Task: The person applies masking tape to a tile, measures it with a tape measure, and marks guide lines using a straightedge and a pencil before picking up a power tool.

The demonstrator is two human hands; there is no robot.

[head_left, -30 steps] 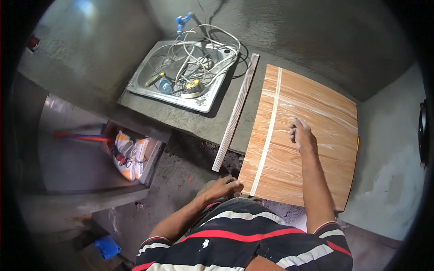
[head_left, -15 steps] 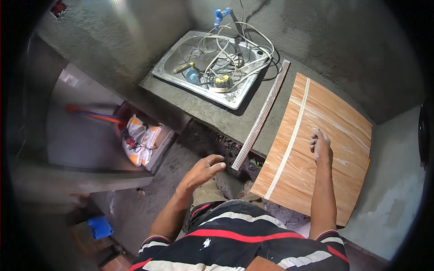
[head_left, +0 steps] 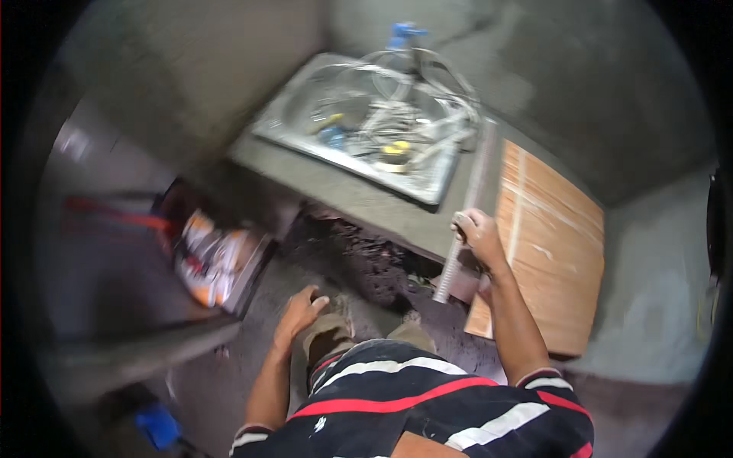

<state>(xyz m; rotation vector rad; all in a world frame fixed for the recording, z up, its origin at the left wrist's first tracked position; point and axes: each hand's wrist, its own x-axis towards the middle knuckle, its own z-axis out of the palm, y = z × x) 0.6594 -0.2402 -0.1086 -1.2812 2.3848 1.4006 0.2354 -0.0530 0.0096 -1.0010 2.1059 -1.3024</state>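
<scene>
My right hand (head_left: pixel 479 235) is closed around a long, narrow, pale strip (head_left: pixel 476 175) with a fine hatched pattern. That strip lies along the counter beside the sink, and its near end sticks out past the front edge. Just right of it is a wood-grain sheet (head_left: pixel 561 256) with a pale band running along its left side. My left hand (head_left: pixel 302 311) hangs low above the floor near my left leg, empty, with thumb and fingers apart. Blur hides finer detail of the fingers.
A metal sink (head_left: pixel 294 99) on the grey counter (head_left: pixel 336 177) holds tangled cable and a yellow-and-black tape measure (head_left: pixel 395 152). A blue tap (head_left: pixel 405 34) is on the wall behind. At left, a white-and-orange bag (head_left: pixel 214 263) lies on a ledge; a blue object (head_left: pixel 158 426) is below.
My right hand has moved left from above the wood-grain sheet and taken hold of the strip. My left hand has dropped lower and leftward. The view has shifted and blurred.
</scene>
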